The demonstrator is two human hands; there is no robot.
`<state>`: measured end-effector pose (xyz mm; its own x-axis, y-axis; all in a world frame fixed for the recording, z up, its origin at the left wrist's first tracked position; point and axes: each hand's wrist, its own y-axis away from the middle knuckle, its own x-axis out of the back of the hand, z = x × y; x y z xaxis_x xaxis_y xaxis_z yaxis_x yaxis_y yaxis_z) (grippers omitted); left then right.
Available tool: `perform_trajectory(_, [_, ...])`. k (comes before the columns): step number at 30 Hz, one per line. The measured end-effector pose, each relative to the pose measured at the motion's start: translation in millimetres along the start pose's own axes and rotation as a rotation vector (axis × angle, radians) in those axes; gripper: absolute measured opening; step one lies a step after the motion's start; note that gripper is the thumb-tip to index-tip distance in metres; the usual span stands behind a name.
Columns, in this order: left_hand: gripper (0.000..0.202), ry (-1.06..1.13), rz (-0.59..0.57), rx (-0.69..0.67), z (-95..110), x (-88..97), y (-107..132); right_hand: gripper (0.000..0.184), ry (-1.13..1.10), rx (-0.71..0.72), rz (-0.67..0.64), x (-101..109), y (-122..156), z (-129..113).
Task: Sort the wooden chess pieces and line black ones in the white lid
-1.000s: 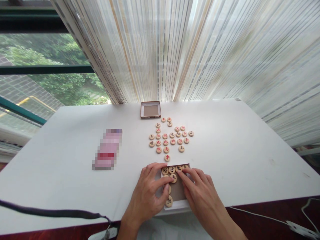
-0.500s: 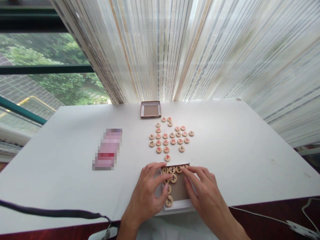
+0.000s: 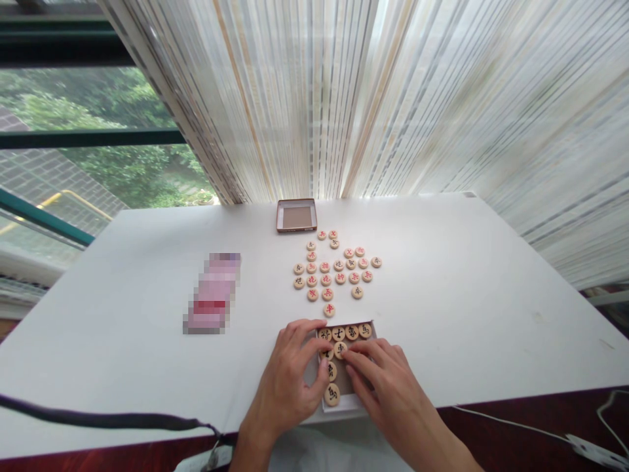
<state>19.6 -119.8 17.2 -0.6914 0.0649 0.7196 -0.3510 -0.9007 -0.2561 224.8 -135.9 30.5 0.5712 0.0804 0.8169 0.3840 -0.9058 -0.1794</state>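
A shallow white box (image 3: 339,402) with a brown floor lies at the table's near edge. Inside it are wooden Chinese chess pieces with black characters: a top row ending in a horse piece (image 3: 364,330), and a left column down to another horse piece (image 3: 332,394). My left hand (image 3: 289,373) curves over the box's left side, thumb and index finger apart, the index fingertip on a piece in the second row. My right hand (image 3: 386,373) reaches in from the right. Its index fingertip touches the edge of the chariot piece (image 3: 340,350); its thumb is apart from that piece.
Beyond the box several red and black pieces (image 3: 325,280) lie scattered on the white table (image 3: 442,295). A box lid (image 3: 297,215) is at the back by the curtain (image 3: 304,98). A pixelated pink object (image 3: 212,295) is at left, a black strap (image 3: 98,416) at lower left.
My right hand has moved left and down from the top row to the chariot piece, uncovering the right-hand horse piece. My left index finger has drawn back from the chariot piece.
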Motion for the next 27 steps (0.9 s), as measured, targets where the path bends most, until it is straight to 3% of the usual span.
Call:
perform_trajectory(15, [0.031,-0.006,-0.005,0.004,1.4,0.6,1.1,0.028,-0.025,-0.020,-0.017,2.8,2.9,-2.2])
perform_trajectory(22, [0.026,-0.003,-0.006,0.006,1.4,0.1,0.5,0.015,-0.104,-0.009,-0.186,6.8,6.8,-10.8])
perform_trajectory(27, [0.028,-0.002,-0.006,0.007,0.8,0.0,0.3,0.014,-0.133,0.017,-0.222,6.7,7.7,-14.3])
